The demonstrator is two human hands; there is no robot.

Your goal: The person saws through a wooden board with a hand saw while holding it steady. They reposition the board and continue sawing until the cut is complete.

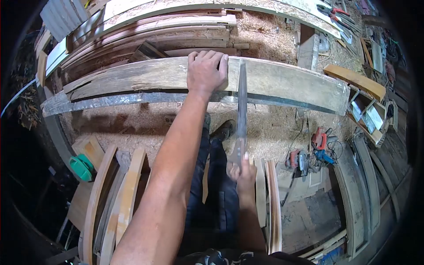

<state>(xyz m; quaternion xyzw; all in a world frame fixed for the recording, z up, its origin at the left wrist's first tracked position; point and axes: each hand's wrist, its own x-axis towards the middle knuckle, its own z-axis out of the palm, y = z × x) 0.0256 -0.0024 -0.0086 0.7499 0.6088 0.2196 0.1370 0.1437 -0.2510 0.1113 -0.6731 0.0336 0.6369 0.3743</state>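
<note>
A long weathered wooden plank (154, 76) spans the view from left to right. My left hand (205, 73) presses on it near the middle, fingers curled over its far edge and thumb alongside. In my right hand (244, 173) is the handle of a handsaw (242, 110), with the thumb pointing up along it. The saw's narrow-looking blade reaches away from me and crosses the plank just right of my left hand, its tip at the far edge. Under the plank runs a long beam wrapped in shiny plastic (132, 99).
Sawdust covers the floor (269, 128). Red and blue power tools (320, 139) with cords lie at right. Stacked boards (190, 37) lie beyond the plank, and more boards (128, 190) stand near my legs. A green plastic thing (81, 167) is at left; pliers (333, 12) lie at far right.
</note>
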